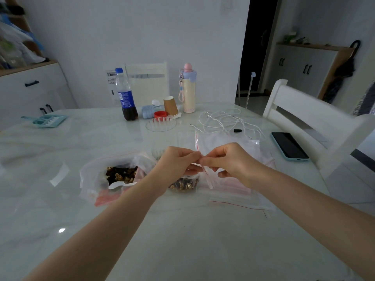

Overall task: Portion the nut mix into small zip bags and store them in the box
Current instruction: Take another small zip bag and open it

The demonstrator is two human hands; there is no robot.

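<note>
Hands meeting mid-frame: left hand (pixel 178 161) and right hand (pixel 225 161) both pinching top edge of small zip bag (pixel 185 184), nuts already inside, hanging just below fingers. Sealing stage, likely. Big nut mix bag (pixel 113 175) with spoon (pixel 119 185) left of left hand, still plenty. Empty bags (pixel 233 194) under right hand. Box not identifiable; storing undone.

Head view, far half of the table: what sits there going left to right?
Teal dustpan → cola bottle → red cap → paper cup → cream flask → white cable → phone.
</note>
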